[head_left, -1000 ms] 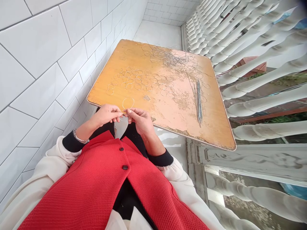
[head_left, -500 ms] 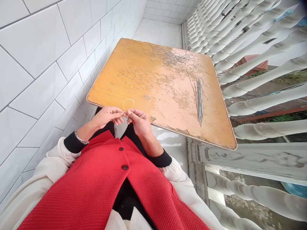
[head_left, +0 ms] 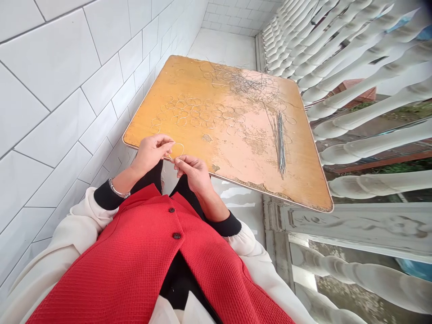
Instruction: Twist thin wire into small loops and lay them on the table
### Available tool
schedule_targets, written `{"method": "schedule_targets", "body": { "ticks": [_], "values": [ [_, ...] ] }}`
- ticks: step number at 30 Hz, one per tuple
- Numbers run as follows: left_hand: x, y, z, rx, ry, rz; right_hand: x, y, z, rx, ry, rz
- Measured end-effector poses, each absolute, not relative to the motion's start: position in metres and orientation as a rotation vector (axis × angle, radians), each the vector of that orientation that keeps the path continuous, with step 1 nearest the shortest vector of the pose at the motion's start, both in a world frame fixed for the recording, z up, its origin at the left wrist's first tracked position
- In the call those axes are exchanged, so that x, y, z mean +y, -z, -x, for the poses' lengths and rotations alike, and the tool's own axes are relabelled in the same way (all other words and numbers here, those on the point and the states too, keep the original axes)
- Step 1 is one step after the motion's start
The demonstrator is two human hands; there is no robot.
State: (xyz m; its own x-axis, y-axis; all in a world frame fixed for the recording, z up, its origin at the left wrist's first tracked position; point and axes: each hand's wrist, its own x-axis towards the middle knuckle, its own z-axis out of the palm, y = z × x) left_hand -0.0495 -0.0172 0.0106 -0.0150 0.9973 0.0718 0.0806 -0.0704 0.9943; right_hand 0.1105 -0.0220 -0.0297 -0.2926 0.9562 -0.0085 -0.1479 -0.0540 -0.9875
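At the table's near edge, a thin wire ring (head_left: 183,147) stands up between my two hands. My left hand (head_left: 154,150) pinches it from the left with thumb and forefinger. From the right, my right hand (head_left: 193,170) is closed on its lower part, close to the fingers of the left. A loose wire end seems to hang below the left fingers, though it is too fine to follow. Several similar finished-looking wire rings (head_left: 195,112) lie in a patch on the table beyond my hands.
The worn wooden table (head_left: 243,153) has a tangled heap of wire (head_left: 251,83) at its far side and a bundle of straight wires (head_left: 280,144) on the right. A white tiled wall (head_left: 64,85) runs along the left, a white balustrade (head_left: 367,182) along the right.
My left hand has moved up and slightly right, its fingers now above the right hand's. The ring has tilted and dropped a little between the fingers. My right hand stays nearly in place.
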Motion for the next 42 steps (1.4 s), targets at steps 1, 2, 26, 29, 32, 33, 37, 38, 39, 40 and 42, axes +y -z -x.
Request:
{"method": "schedule_targets", "body": {
  "ticks": [1,2,26,29,32,33,37,38,39,40,42],
  "values": [
    [-0.017,-0.011,0.049,1.251,-1.232,-1.329,-0.022,0.03,-0.11,-1.27,-1.513,0.961],
    [-0.017,-0.011,0.048,1.254,-1.227,-1.337,-0.022,0.03,-0.109,-1.251,-1.505,0.962],
    [-0.041,-0.001,0.063,1.225,-1.003,-1.269,-0.019,0.028,-0.111,-1.152,-1.551,0.968],
    [-0.04,0.001,0.061,1.228,-1.081,-1.243,-0.022,0.026,-0.113,-1.176,-1.582,0.967],
    [-0.039,0.003,0.06,1.263,-1.122,-1.257,-0.027,0.024,-0.117,-1.182,-1.62,0.955],
    [-0.039,0.003,0.06,1.278,-1.126,-1.271,-0.029,0.023,-0.118,-1.183,-1.622,0.949],
    [-0.042,0.003,0.059,1.339,-1.121,-1.353,-0.03,0.023,-0.118,-1.189,-1.594,0.945],
    [-0.043,0.003,0.058,1.354,-1.114,-1.383,-0.029,0.023,-0.118,-1.194,-1.59,0.945],
    [-0.044,0.004,0.058,1.367,-1.108,-1.416,-0.027,0.023,-0.116,-1.202,-1.588,0.943],
    [-0.044,0.005,0.057,1.375,-1.107,-1.451,-0.025,0.023,-0.115,-1.209,-1.586,0.94],
    [-0.046,0.006,0.057,1.371,-1.112,-1.511,-0.022,0.023,-0.113,-1.206,-1.576,0.94]
  ]
}}
